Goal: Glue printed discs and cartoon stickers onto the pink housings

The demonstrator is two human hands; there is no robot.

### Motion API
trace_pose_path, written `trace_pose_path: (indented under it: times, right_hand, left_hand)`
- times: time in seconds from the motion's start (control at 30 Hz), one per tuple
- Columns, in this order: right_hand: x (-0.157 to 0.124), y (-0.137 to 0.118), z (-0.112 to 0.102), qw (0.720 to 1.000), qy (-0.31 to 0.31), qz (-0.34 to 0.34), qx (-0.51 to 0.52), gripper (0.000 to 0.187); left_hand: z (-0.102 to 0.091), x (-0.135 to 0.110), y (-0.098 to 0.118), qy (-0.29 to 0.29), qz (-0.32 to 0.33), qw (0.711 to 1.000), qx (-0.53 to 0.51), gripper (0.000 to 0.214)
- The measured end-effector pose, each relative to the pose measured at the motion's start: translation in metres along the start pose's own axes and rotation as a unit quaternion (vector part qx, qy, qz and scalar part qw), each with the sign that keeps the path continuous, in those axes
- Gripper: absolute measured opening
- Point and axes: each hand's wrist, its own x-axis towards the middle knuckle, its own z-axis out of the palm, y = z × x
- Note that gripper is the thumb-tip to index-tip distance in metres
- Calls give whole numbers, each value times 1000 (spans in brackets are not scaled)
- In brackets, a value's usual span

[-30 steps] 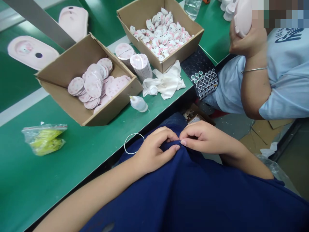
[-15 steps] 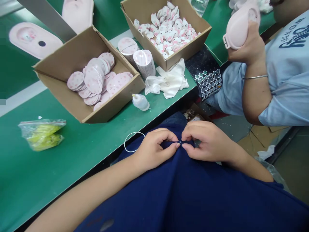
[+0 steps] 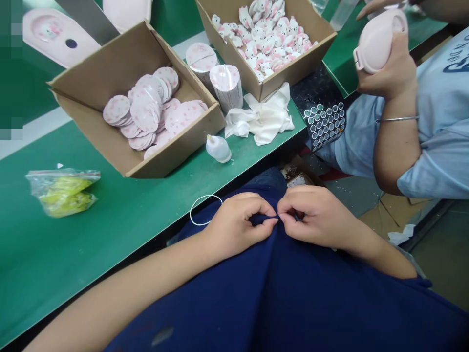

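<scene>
My left hand [image 3: 238, 225] and my right hand [image 3: 315, 215] meet fingertip to fingertip over my lap, just below the green table's front edge [image 3: 161, 234]. Both are closed in a pinch on the hem of my dark blue shirt [image 3: 286, 293], with a small dark thing between the fingertips that I cannot make out. A thin white ring [image 3: 205, 209] lies on the table edge right beside my left hand.
On the table stand a cardboard box of pink discs [image 3: 146, 112], a box of small cat figures [image 3: 267, 34], a little glue bottle [image 3: 219, 147], a white cloth [image 3: 264, 120] and a bag of yellow bits [image 3: 64, 190]. A co-worker's hand [image 3: 388, 68] holds a pink case at right.
My hands have stayed together on the shirt, the fingertips shifting slightly. The view has tilted, so the table items sit higher and further right. The co-worker's hand has shifted with the pink case.
</scene>
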Motion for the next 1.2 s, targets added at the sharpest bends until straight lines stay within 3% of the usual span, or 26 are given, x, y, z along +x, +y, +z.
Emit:
trace_pose_path:
  times: [0.33,0.47,0.67,0.93,1.0,1.13,1.2]
  right_hand:
    - [3,7,0,993,-17,51,107,14]
    - [0,6,-1,998,3,26,61,9]
    - [-3,10,5,999,-15,-20,-31,7]
    - [5,6,14,998,16,6,-63,11]
    - [8,10,11,998,25,24,-53,11]
    - [9,20,0,984,126,85,-89,12]
    - [8,19,-7,990,109,79,-51,11]
  left_hand:
    - [3,-1,-4,0,6,1000,-11,9]
    - [4,-1,-7,-4,-8,1000,-16,10]
    - [5,-2,-10,-13,-19,1000,-14,9]
    - [3,2,-9,-14,8,1000,3,13]
    - [1,2,-9,-10,15,1000,-1,15]
    - [-5,3,-8,-13,21,1000,-3,14]
    - [-7,3,-8,-15,18,1000,-7,13]
